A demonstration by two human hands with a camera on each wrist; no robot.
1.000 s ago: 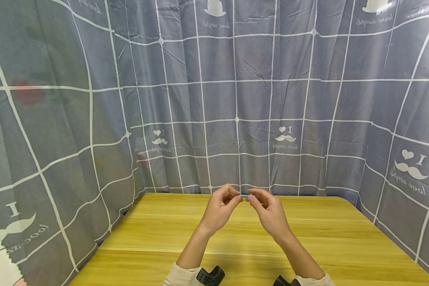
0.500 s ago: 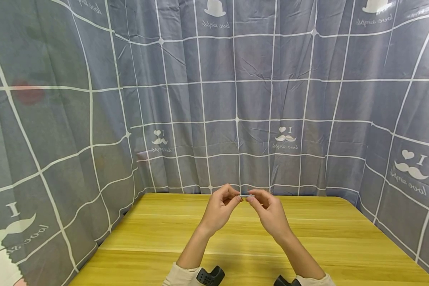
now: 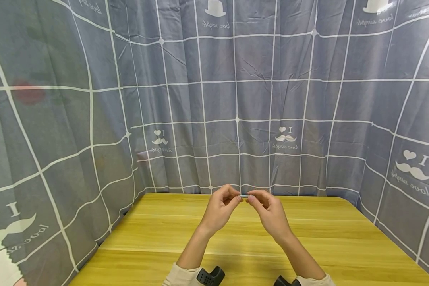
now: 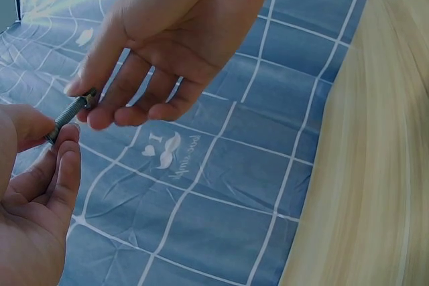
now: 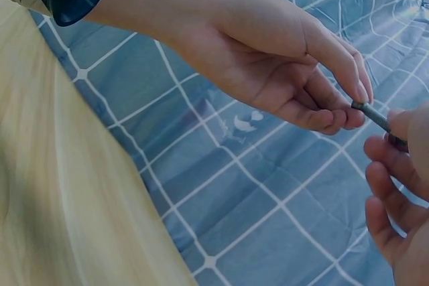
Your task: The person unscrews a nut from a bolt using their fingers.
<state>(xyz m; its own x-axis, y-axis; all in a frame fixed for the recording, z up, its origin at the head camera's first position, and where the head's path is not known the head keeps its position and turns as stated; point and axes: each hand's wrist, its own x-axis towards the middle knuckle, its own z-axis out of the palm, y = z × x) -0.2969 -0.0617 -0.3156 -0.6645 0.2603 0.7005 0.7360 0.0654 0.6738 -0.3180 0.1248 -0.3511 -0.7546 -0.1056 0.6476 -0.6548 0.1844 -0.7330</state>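
Note:
A small metal bolt lies roughly level between both hands, above the far part of the table. My left hand pinches one end of it with thumb and fingertips. At the other end my right hand pinches it between thumb and index finger. The left wrist view shows the threaded shank of the bolt bare between the two hands. A wider dark piece sits at the right hand's end; whether it is a nut or the bolt's head I cannot tell. In the right wrist view fingertips partly cover both ends.
The yellow wood-grain table spreads below the hands. Grey curtains with a white grid hang behind it and at both sides. Black devices are strapped at the wrists, over light sleeves.
Half a second ago more of the bolt showed at the right fingertips; now they cover that end, much as one second ago. The left hand and both arms look still.

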